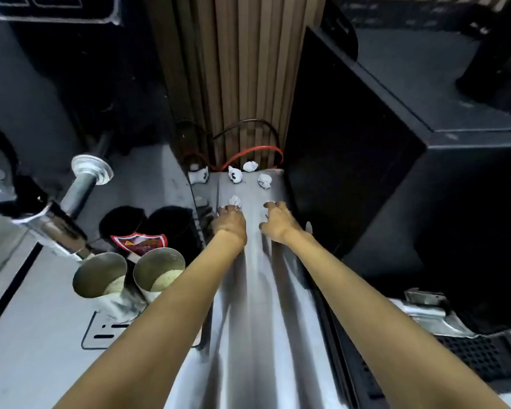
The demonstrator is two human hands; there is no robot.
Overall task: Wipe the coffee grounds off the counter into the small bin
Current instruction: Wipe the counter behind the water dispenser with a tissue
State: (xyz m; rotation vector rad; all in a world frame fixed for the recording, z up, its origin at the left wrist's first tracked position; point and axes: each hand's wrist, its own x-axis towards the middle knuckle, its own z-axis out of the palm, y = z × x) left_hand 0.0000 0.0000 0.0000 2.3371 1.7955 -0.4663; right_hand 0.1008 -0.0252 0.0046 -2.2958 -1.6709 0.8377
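Both arms reached far fwd over steel surface (pixel 260 290), a narrow strip btw a dark machine on the left and black box (pixel 351 160) on the right.

Left hand (pixel 230 222) near strip's left edge, fingers curled down, tips touching a crumpled white paper ball (pixel 235 200); not clear if gripped or only touched. Right hand (pixel 279 221) just beside it, toward right edge, fingers bent like a claw, tips on bare metal, holding nothing.

Three more white paper balls at far end of surface: one w/ dark spots (pixel 235 174) near far left, one (pixel 250 166) at far edge against slatted wood wall (pixel 242 84), one (pixel 265 180) toward far right corner. Red cable (pixel 255 149) looped behind them.

Coffee grounds: could not tell, too blurred to see any on the metal. Small bin: could not identify w/ certainty.

Left of strip: two steel pitchers (pixel 127 276) near arm, two black cups (pixel 148 222) behind, red-white packet (pixel 139 242) btw them. Drip grate (pixel 481 355) at near right.
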